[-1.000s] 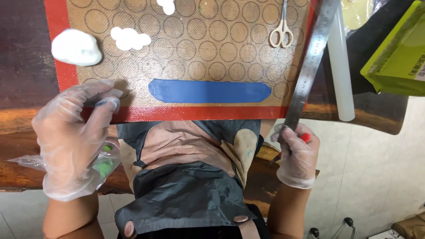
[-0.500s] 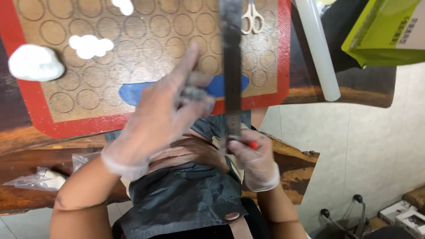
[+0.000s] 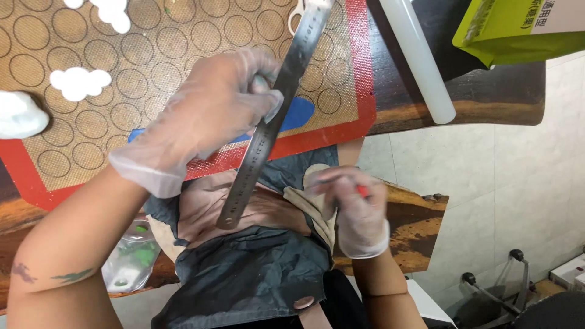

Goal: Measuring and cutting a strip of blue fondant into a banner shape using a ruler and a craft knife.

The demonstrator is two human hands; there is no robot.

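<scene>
My gloved left hand [image 3: 204, 119] grips a long steel ruler [image 3: 247, 176] near its middle. The ruler slants from the top of the baking mat [image 3: 350, 73] down over my lap. Beneath that hand lies a flat blue clay strip [image 3: 300, 113], mostly hidden. My gloved right hand [image 3: 353, 210] hovers below the table edge, apart from the ruler. It pinches a small thin tool with a red tip [image 3: 362, 191].
White clay shapes [image 3: 79, 82] and a white lump [image 3: 18, 116] sit on the mat's left side. Scissors [image 3: 297, 9] peek out at the top. A white rolling pin [image 3: 417, 61] and a green box [image 3: 518, 27] lie right. A plastic bag [image 3: 131, 256] rests near my left forearm.
My left hand rose from the table edge and took hold of the ruler. My right hand let go of the ruler's lower end. The ruler tilted leftwards at its bottom.
</scene>
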